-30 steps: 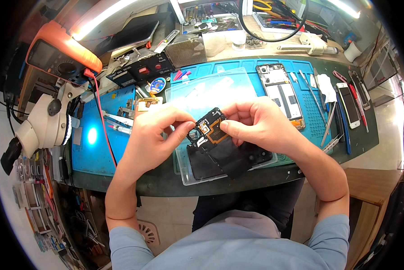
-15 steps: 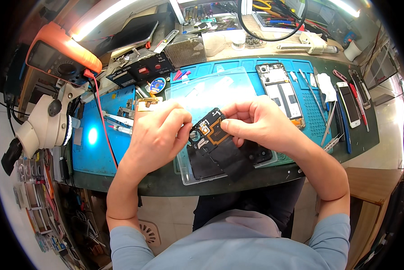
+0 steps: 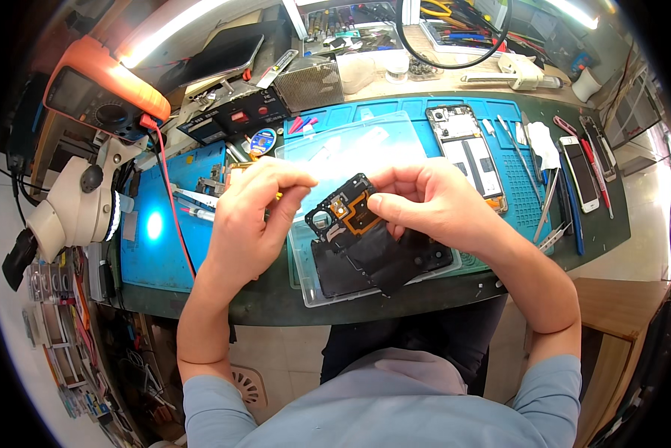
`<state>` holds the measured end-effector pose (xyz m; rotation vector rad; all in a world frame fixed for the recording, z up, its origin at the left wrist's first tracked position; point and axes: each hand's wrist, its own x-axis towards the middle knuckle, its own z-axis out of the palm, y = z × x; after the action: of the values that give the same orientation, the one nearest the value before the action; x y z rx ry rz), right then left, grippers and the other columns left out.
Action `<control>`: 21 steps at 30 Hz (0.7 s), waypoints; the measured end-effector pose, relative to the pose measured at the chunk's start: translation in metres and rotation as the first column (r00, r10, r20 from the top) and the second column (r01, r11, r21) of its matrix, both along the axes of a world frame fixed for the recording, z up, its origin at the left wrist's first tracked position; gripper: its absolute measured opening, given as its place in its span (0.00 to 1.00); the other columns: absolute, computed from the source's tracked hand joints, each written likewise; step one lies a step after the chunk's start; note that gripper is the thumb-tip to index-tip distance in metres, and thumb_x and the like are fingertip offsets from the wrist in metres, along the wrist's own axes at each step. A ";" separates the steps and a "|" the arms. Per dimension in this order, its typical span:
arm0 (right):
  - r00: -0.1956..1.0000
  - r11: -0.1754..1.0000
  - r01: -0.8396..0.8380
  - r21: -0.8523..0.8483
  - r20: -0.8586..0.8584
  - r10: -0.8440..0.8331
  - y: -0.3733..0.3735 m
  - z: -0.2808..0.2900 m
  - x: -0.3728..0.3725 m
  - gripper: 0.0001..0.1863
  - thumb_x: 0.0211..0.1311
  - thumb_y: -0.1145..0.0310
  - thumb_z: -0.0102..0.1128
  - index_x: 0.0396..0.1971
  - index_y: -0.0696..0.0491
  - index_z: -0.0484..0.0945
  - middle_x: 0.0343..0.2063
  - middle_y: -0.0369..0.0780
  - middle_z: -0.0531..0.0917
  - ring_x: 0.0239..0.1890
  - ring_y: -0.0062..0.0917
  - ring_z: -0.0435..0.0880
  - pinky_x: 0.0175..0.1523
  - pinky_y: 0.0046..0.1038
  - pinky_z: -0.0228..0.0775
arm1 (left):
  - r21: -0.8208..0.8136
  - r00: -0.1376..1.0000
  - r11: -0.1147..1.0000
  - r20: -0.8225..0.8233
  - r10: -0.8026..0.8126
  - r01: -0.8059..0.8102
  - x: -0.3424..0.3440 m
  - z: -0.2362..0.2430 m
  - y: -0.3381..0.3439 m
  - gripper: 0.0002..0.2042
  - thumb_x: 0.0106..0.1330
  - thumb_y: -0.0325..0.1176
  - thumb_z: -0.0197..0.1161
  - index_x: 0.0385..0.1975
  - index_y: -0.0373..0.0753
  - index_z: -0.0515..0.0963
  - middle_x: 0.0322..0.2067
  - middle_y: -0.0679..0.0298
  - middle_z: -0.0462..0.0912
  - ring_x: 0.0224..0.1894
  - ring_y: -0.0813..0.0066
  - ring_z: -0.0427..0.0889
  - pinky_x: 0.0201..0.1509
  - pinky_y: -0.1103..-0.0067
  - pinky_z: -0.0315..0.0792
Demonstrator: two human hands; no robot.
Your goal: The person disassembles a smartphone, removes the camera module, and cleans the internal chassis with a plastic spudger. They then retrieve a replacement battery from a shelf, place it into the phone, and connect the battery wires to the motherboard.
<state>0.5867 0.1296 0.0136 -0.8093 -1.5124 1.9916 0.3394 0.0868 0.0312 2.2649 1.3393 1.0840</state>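
My right hand [image 3: 429, 198] pinches a black phone inner cover [image 3: 343, 211] between thumb and fingers. This cover carries a copper-coloured flex piece and a round opening, and a thin black sheet [image 3: 395, 269] hangs from its lower side. Just left of the cover is my left hand [image 3: 253, 213], its thumb and index finger slightly apart with nothing visible between them. Beneath the held cover a flat black phone panel [image 3: 335, 272] lies on a clear plastic box [image 3: 302, 261]; the sheet and my right hand partly hide it.
An opened phone [image 3: 466, 153] lies on the blue mat [image 3: 518, 190], with tweezers [image 3: 548, 205] and a white phone [image 3: 579, 173] to its right. On the left stand an orange multimeter [image 3: 107, 89] and a microscope [image 3: 74, 194]. A red cable [image 3: 169, 187] crosses the left mat.
My left hand has drawn back left from the cover's edge, and its fingertips have parted a little. The cover has shifted slightly, showing its left end; my right hand still grips it.
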 end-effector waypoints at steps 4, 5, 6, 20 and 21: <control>1.000 1.000 0.015 0.018 0.000 -0.015 -0.001 0.001 -0.002 0.13 0.69 0.72 0.61 0.49 0.61 0.79 0.38 0.36 0.86 0.30 0.11 0.79 0.36 0.17 0.72 | -0.042 0.990 0.997 -0.120 -0.067 0.063 -0.001 0.007 -0.005 0.04 0.61 0.23 0.68 0.34 0.36 0.82 0.31 0.62 0.82 0.29 0.72 0.79 0.29 0.78 0.72; 1.000 0.999 0.007 0.032 -0.001 -0.007 -0.001 0.001 -0.001 0.12 0.69 0.72 0.61 0.49 0.61 0.79 0.37 0.36 0.86 0.31 0.11 0.79 0.36 0.17 0.72 | -0.029 0.983 0.996 -0.163 -0.082 0.079 -0.001 0.007 -0.005 0.04 0.60 0.23 0.68 0.34 0.36 0.82 0.31 0.63 0.82 0.28 0.72 0.80 0.29 0.78 0.72; 1.000 0.999 -0.002 0.045 -0.001 0.002 -0.002 0.001 -0.001 0.12 0.69 0.73 0.61 0.49 0.61 0.79 0.37 0.36 0.86 0.31 0.11 0.79 0.36 0.16 0.72 | -0.034 0.980 0.996 -0.181 -0.085 0.080 -0.001 0.007 -0.005 0.04 0.60 0.23 0.68 0.34 0.37 0.82 0.30 0.63 0.82 0.28 0.71 0.80 0.29 0.77 0.73; 0.997 0.993 0.012 0.114 0.070 -0.020 -0.004 -0.001 -0.001 0.11 0.68 0.74 0.61 0.47 0.62 0.79 0.34 0.35 0.85 0.32 0.12 0.80 0.36 0.18 0.74 | 0.037 0.924 0.990 -0.366 -0.114 0.137 0.000 0.006 -0.006 0.06 0.55 0.22 0.70 0.31 0.38 0.82 0.29 0.63 0.82 0.28 0.65 0.82 0.32 0.74 0.75; 0.997 0.992 0.008 0.123 0.074 -0.018 -0.004 -0.002 -0.001 0.11 0.68 0.74 0.61 0.47 0.62 0.79 0.34 0.35 0.85 0.32 0.12 0.80 0.37 0.18 0.74 | 0.038 0.921 0.989 -0.370 -0.118 0.142 0.000 0.006 -0.006 0.06 0.55 0.22 0.70 0.31 0.38 0.81 0.29 0.63 0.82 0.28 0.65 0.82 0.31 0.74 0.75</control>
<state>0.5853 0.1252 0.0121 -0.8487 -1.6496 1.8577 0.3396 0.0808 0.0376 2.6600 1.2708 0.6892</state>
